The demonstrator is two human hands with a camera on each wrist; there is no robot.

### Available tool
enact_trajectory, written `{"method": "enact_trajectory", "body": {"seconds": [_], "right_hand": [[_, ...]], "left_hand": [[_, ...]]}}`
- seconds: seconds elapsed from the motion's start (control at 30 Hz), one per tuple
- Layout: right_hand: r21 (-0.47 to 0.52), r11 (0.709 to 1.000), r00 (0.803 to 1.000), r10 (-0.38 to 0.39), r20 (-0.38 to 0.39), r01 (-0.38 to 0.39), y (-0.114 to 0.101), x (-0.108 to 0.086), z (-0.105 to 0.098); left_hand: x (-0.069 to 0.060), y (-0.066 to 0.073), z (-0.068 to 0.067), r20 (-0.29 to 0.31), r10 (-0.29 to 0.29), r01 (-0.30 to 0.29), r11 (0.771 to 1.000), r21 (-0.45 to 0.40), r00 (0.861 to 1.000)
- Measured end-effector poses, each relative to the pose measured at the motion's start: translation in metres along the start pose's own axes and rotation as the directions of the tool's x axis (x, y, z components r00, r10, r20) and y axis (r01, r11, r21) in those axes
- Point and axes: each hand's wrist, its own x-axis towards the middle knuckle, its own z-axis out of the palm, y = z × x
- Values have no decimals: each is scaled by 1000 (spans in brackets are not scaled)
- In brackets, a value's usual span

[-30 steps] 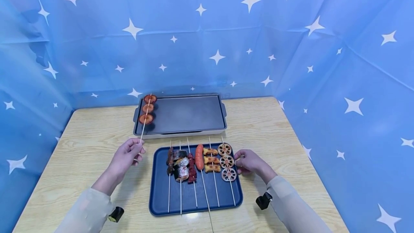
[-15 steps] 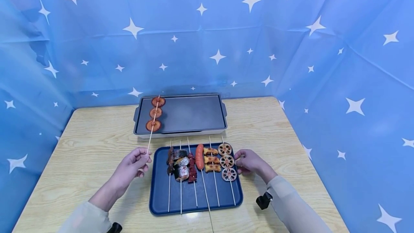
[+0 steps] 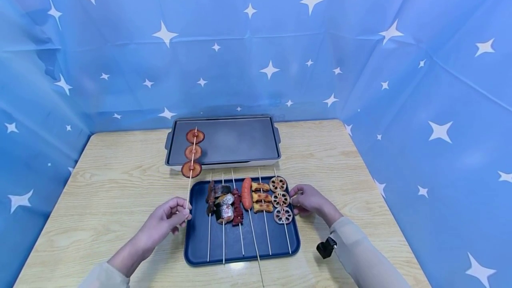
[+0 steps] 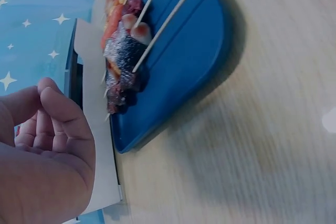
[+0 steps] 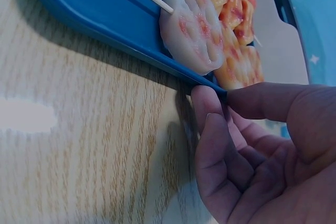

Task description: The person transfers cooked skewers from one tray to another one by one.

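My left hand (image 3: 170,220) pinches the lower end of a mushroom skewer (image 3: 193,152), a thin stick through 3 round reddish-brown caps. The skewer slants up over the left end of the dark griddle (image 3: 240,139), its lowest cap past the griddle's front edge. In the left wrist view the skewer itself is hidden behind the left hand (image 4: 52,135). Thumb and fingers of my right hand (image 3: 312,201) pinch the right rim of the blue tray (image 3: 200,248); the right wrist view shows this grip close to a lotus root slice (image 5: 191,30).
On the tray lie several skewers side by side: dark meat (image 3: 210,198), silvery-skinned fish (image 3: 225,213), red meat (image 3: 237,208), a sausage (image 3: 246,194), yellow browned pieces (image 3: 262,197) and lotus root (image 3: 280,199). The sausage stick overhangs the tray's front edge. A starry blue curtain (image 3: 224,66) encloses the wooden table (image 3: 120,163).
My left hand has moved right and toward me, drawing the mushroom skewer from the griddle's left end toward the tray. My right hand stays on the tray rim.
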Motion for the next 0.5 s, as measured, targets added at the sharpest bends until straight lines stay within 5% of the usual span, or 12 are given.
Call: {"method": "enact_trajectory", "body": {"seconds": [0.5], "right_hand": [[-3,1000,1000,7,4,-7,1,2,0]], "left_hand": [[-10,-23,12,146,122,-131,990,54,982]]}}
